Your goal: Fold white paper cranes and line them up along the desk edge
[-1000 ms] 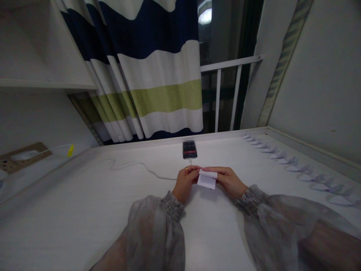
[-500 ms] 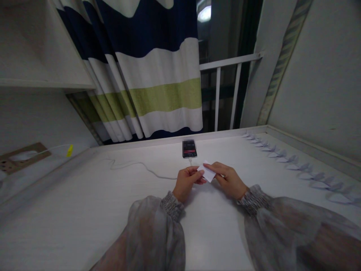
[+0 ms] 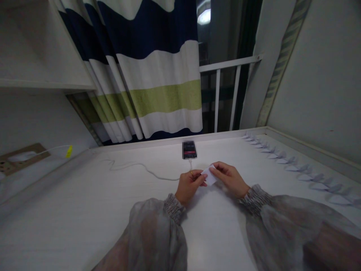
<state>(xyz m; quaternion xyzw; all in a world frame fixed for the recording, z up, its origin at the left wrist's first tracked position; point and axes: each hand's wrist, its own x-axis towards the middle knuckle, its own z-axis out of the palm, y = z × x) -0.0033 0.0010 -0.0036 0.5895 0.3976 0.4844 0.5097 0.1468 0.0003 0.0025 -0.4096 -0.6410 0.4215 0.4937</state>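
A small folded white paper (image 3: pixel 210 177) is pinched between both my hands, just above the white table (image 3: pixel 84 210). My left hand (image 3: pixel 190 185), with a ring on one finger, grips its left edge with curled fingers. My right hand (image 3: pixel 229 178) holds the right side, fingers pressed on top. Both wrists come out of loose grey sleeves.
A phone (image 3: pixel 189 149) lies just beyond my hands, a white cable (image 3: pixel 135 165) running from it left to a wall socket (image 3: pixel 19 157). A row of several folded paper shapes (image 3: pixel 293 165) lines the table's right edge. A striped curtain (image 3: pixel 152 86) and a white railing (image 3: pixel 228 94) stand behind.
The paper, first hanging as a wider folded sheet, has been folded smaller and turned between my fingers. Both hands have drifted slightly right and closer together.
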